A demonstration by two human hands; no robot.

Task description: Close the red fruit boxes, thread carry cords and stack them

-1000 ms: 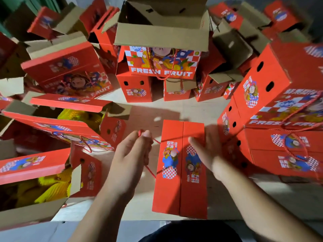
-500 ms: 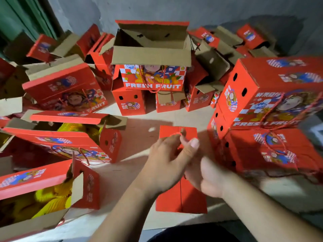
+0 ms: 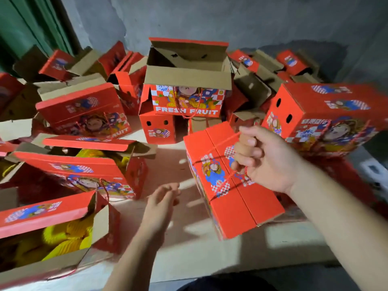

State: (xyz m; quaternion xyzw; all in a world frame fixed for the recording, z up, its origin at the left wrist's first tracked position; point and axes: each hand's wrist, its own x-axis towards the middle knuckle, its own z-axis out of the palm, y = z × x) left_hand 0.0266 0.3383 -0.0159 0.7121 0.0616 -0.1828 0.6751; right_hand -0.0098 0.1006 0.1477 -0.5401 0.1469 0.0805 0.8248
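- The closed red box (image 3: pixel 231 185) hangs tilted in the middle of the view, its near corner low, apparently clear of the pale surface (image 3: pixel 168 156) beneath it. Its two top flaps meet along a centre seam.
- A red carry cord (image 3: pixel 225 180) runs across the lid and up into the right hand (image 3: pixel 264 158), whose fingers are curled tight round the cord — the box seems to hang from that grip alone.
- The left hand (image 3: pixel 163 198) is below and to the left of the box, touching nothing, fingers loosely curled and holding nothing.
- Just right of the lifted box stands the stack of closed boxes (image 3: pixel 327 120), cords already on them; I judge that to be where this one goes.
- Around the left side lie open boxes with yellow fruit padding (image 3: pixel 65 236) showing, and further back an empty open box (image 3: pixel 186 80) sits on others.
- Risks, as I judge them: a thin cord bearing a tilted load could slip through the flap holes or tear the card, dropping the box; the swinging corner could knock the stack beside it; and with the left hand away, nothing steadies the underside — a skewed landing could leave the pile unstable.
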